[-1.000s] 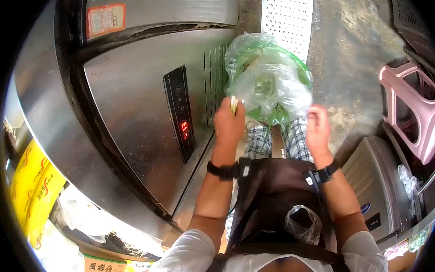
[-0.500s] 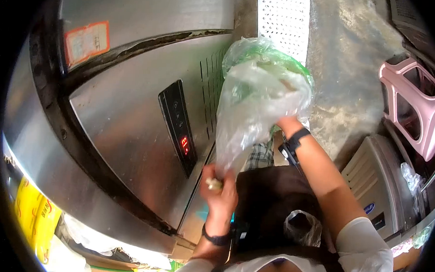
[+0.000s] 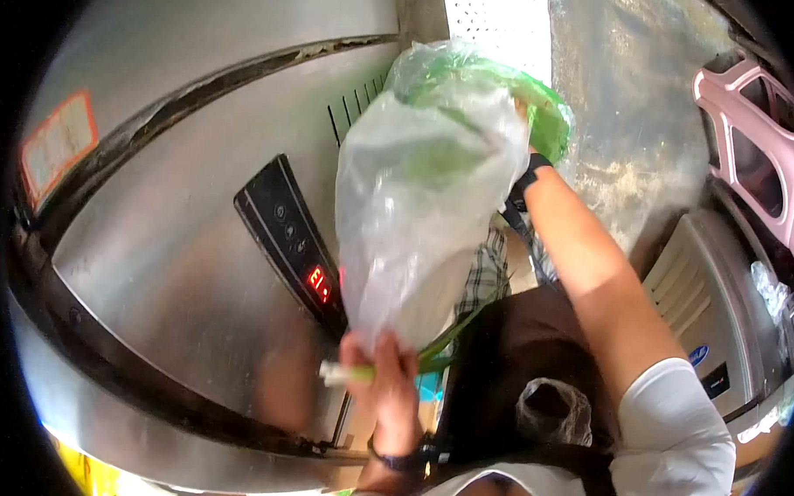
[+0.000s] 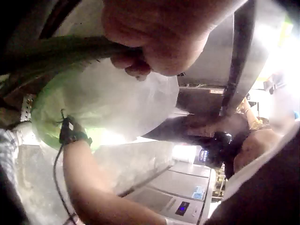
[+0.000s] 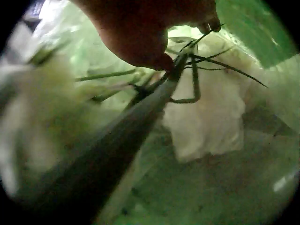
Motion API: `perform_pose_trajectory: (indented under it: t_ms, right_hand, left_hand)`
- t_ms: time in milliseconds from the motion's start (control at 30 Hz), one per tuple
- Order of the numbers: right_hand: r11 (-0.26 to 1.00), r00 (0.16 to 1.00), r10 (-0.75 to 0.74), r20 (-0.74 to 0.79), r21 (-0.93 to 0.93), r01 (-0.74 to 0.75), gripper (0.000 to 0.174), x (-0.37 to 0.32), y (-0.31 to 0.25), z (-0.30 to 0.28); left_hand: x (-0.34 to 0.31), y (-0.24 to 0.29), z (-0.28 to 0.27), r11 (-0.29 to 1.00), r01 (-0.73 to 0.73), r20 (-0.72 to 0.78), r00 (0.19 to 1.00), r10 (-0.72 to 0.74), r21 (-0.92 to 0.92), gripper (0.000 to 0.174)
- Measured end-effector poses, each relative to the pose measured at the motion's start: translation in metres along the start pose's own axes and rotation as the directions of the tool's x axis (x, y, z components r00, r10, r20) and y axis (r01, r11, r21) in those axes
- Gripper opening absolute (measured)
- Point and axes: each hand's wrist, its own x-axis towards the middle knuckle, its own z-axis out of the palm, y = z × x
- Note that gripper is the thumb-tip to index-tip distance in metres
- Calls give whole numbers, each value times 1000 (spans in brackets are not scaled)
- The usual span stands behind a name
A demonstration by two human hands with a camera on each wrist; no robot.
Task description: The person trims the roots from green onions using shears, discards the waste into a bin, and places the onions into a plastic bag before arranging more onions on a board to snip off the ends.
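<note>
My left hand (image 3: 388,392) grips the gathered edge of a whitish plastic bag (image 3: 407,205), pulled up toward me. The same fist holds scallions (image 3: 338,373), their white ends sticking out on the left and green leaves trailing right. My right hand (image 5: 140,28) is inside the green bag (image 3: 550,122), largely hidden from the head view behind plastic. Thumb and fingers (image 5: 214,23) stand apart, close to thin green stalks (image 5: 194,84). A dark green leaf (image 5: 108,145) runs up to the thumb. Beneath lies a crumpled whitish piece (image 5: 211,122).
A steel appliance with a lit display (image 3: 317,280) stands close on my left. On the right are a pink plastic stool (image 3: 759,147) and a grey bin-like unit (image 3: 701,294). A clear bag (image 3: 553,411) rests on my dark apron.
My left hand came back toward me, taking hold of the plastic bag's edge and stretching it upward. The right hand moved forward into the bag. The head view has shifted.
</note>
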Motion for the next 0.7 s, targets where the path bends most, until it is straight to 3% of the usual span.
perform_pose_trajectory:
  t_ms: [33, 67, 100, 167, 233, 267, 367, 433, 500, 567, 633, 700]
  right_hand:
    - [1000, 991, -15, 134, 16, 13, 32, -9, -8, -20]
    - [995, 968, -48, 244, 95, 26, 34, -27, -34, -48]
    - [978, 945, -85, 317, 208, 18, 36, -42, -57, -72]
    - [937, 873, -183, 452, 349, 16, 42, -66, -102, -122]
    - [942, 748, -301, 591, 306, 137, 49, -78, -132, -157]
    - [920, 652, -384, 653, 210, 332, 52, -82, -132, -163]
    - [880, 561, -446, 697, 225, 419, 54, -83, -138, -145]
    - [838, 569, -476, 671, 541, 64, 45, -85, -116, -118]
    - [787, 552, -461, 695, 608, -109, 43, -91, -103, -105]
    - [788, 528, -436, 729, 593, -167, 41, -98, -101, -90]
    - [803, 511, -422, 749, 570, -173, 39, -100, -102, -79]
    - [825, 513, -397, 761, 541, -164, 37, -95, -102, -72]
  left_hand:
    - [7, -6, 14, 999, 4, -22, 1000, -5, -32, 16]
    - [23, -14, 18, 990, 133, 11, 991, -133, 44, 17]
    - [35, -25, 18, 978, 200, 53, 979, -197, -63, 18]
    - [44, -22, 27, 977, 176, 55, 984, -171, -124, 19]
    - [45, -20, 27, 982, 140, 96, 987, -128, -130, 18]
    - [42, -19, 24, 985, 125, 108, 988, -112, -123, 18]
    - [32, -8, 26, 987, 138, 163, 979, -124, -80, 15]
    - [21, -8, 26, 995, 90, 230, 970, -80, -34, 13]
    - [5, -7, 26, 1000, 10, 291, 957, -17, 27, 13]
    - [-6, -13, 23, 998, -54, 374, 927, 43, 19, 9]
    - [-11, -24, 18, 996, 61, 431, 902, -28, -63, 18]
    - [-16, -28, 12, 996, 73, 400, 915, -48, -48, 15]
